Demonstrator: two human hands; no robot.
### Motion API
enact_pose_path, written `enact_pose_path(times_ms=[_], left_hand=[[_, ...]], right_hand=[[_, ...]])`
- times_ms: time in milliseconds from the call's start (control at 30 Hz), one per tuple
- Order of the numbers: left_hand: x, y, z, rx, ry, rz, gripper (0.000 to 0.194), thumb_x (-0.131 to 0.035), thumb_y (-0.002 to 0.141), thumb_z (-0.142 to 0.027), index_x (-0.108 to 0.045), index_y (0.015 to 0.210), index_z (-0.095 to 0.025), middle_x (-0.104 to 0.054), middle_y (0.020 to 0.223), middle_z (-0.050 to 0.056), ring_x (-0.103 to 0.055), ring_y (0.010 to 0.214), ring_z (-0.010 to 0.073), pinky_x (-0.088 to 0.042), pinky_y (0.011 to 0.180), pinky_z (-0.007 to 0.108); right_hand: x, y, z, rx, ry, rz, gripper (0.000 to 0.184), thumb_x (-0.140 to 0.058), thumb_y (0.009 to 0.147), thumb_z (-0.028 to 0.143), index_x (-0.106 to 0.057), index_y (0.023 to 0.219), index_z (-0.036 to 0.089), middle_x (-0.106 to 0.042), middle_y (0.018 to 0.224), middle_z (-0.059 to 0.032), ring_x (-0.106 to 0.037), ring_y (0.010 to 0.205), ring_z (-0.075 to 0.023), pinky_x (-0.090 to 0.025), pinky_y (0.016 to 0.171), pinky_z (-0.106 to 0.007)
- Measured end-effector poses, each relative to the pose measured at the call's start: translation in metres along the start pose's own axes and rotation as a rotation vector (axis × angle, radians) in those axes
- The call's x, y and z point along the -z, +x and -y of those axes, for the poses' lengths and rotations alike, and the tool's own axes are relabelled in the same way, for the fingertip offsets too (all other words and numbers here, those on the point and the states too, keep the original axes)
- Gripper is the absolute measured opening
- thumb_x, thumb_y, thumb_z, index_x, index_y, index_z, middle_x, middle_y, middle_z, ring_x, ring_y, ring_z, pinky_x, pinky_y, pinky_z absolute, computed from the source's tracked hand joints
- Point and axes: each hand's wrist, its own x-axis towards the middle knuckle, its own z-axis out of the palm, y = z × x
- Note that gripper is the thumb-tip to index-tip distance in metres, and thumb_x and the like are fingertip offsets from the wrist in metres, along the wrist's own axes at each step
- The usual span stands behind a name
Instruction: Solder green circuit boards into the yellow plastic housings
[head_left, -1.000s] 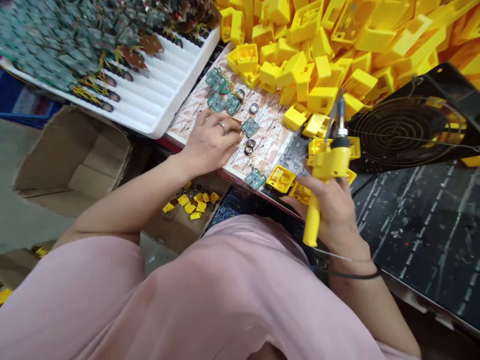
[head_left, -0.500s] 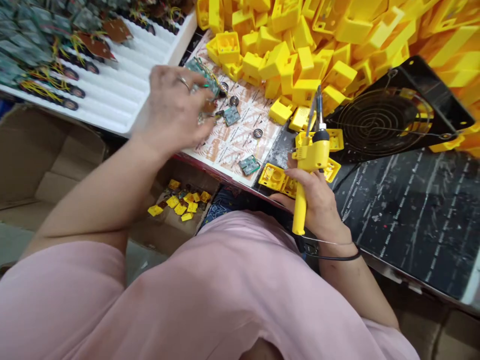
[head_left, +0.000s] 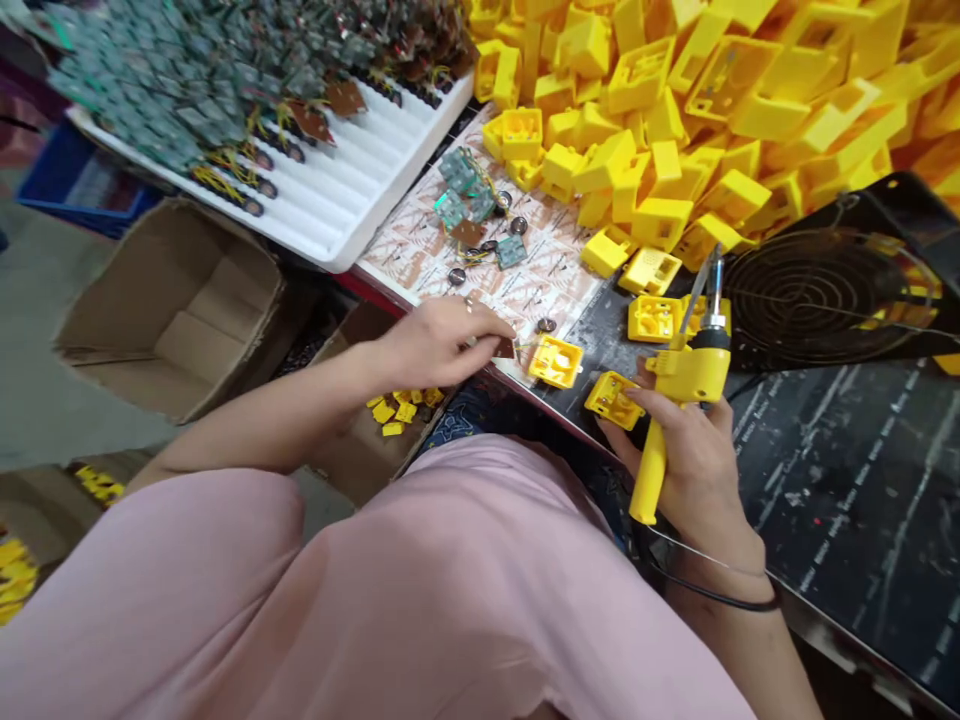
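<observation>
Near the table's front edge, my left hand is closed in a pinch on a small circuit board, brown side up. Just right of it sits an open yellow casing, with a small round speaker behind. My right hand is wrapped round a yellow soldering gun, its metal tip and feed tube pointing away from me. Solder wire trails from its handle. Beside that hand's thumb and fingers lies another open yellow casing; whether they grip it, I cannot tell.
Several wired circuit boards lie on the patterned sheet. A white foam tray full of boards stands left, and yellow casings are heaped behind. A black fan stands right. Cardboard boxes are below.
My left hand has come from the loose boards toward the front edge, now with a circuit board in its fingers. The view has shifted left; my right hand keeps the soldering gun.
</observation>
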Motion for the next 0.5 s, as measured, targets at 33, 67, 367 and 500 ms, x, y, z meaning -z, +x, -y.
enact_pose_path(times_ms=[33, 67, 367, 500], left_hand=[[0.025, -0.003, 0.001, 0.03, -0.099, 0.027, 0.027, -0.05, 0.099, -0.017, -0.077, 0.1, -0.018, -0.083, 0.089, 0.004, -0.078, 0.078, 0.0124, -0.058, 0.07, 0.021], [0.05, -0.006, 0.003, 0.067, -0.168, 0.106, 0.025, -0.053, 0.099, -0.017, -0.078, 0.101, -0.019, -0.083, 0.089, 0.003, -0.078, 0.076, 0.0111, -0.058, 0.068, 0.019], [0.045, 0.021, 0.048, 0.222, 0.454, 0.016, 0.032, -0.053, 0.097, -0.038, -0.079, 0.107, -0.022, -0.078, 0.106, 0.007, -0.072, 0.104, 0.0273, -0.054, 0.094, 0.043], [-0.016, 0.065, 0.051, 0.22, 0.562, 0.106, 0.055, -0.062, 0.091, -0.042, -0.066, 0.138, -0.013, -0.073, 0.127, 0.019, -0.061, 0.128, 0.0415, -0.045, 0.107, 0.057]], right_hand=[[-0.002, 0.001, 0.0, -0.007, 0.01, -0.011, 0.044, -0.08, 0.092, 0.03, -0.058, 0.129, 0.025, -0.077, 0.108, -0.0054, -0.076, 0.088, -0.022, -0.054, 0.101, -0.044], [-0.003, 0.002, 0.001, -0.013, 0.021, -0.026, 0.046, -0.081, 0.091, 0.03, -0.057, 0.13, 0.025, -0.077, 0.11, -0.0056, -0.076, 0.089, -0.0221, -0.055, 0.098, -0.043], [-0.021, 0.029, 0.023, 0.051, 0.082, -0.077, 0.062, -0.078, 0.09, 0.019, -0.05, 0.146, 0.025, -0.076, 0.126, -0.0102, -0.078, 0.105, -0.0266, -0.063, 0.088, -0.039], [-0.023, 0.032, 0.027, 0.038, 0.038, -0.055, 0.061, -0.079, 0.089, 0.019, -0.051, 0.144, 0.024, -0.077, 0.121, -0.0105, -0.078, 0.104, -0.0265, -0.063, 0.091, -0.039]])
